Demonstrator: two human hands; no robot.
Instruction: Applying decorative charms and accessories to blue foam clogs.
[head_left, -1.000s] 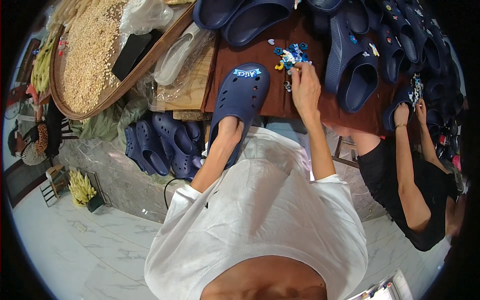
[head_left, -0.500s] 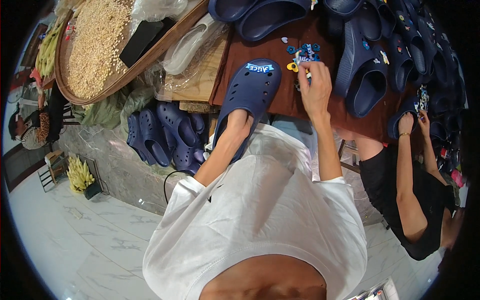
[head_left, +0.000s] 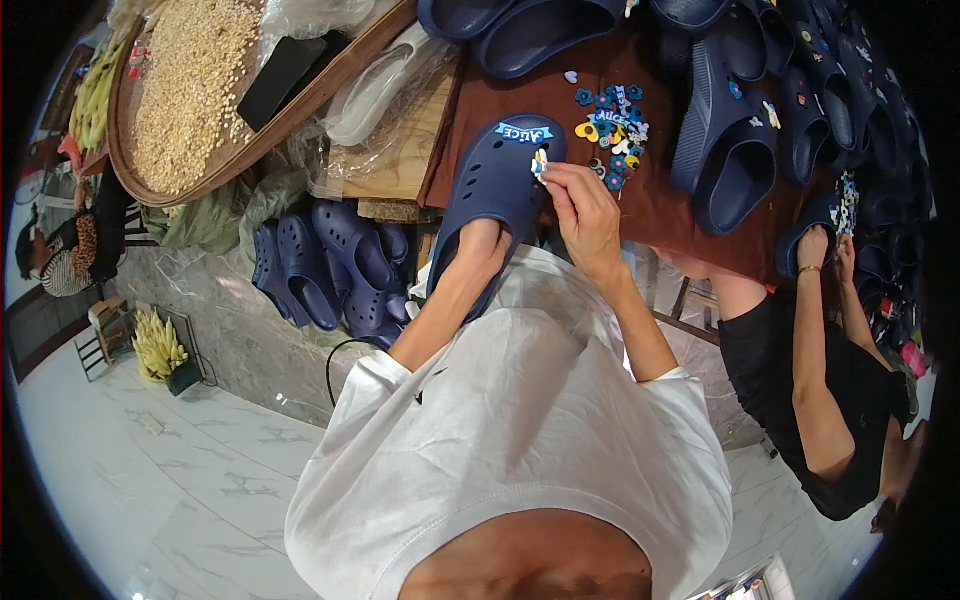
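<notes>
A navy clog (head_left: 492,175) with a light-blue name-ribbon charm (head_left: 525,132) across its toe sits over my left hand (head_left: 480,242). That hand reaches in through the foot opening and holds the clog from inside, its fingers hidden. Between thumb and fingertips, my right hand (head_left: 588,218) pinches a small white, yellow and blue shoe charm (head_left: 540,163). The charm is at the right side of the clog's toe, by the holes. Beyond my right hand, a pile of loose charms (head_left: 615,135), flowers and hearts among them, lies on the brown cloth (head_left: 665,150).
More navy clogs (head_left: 735,150) stand along the right and far side of the table. At far left is a woven tray (head_left: 120,150) of pale kernels. Several clogs (head_left: 310,275) lie below the table edge. A co-worker's hand (head_left: 815,245) holds another clog at right.
My right hand has come left and nearer from the charm pile to the clog's toe, with a charm in its fingers. My left hand and the clog have hardly moved.
</notes>
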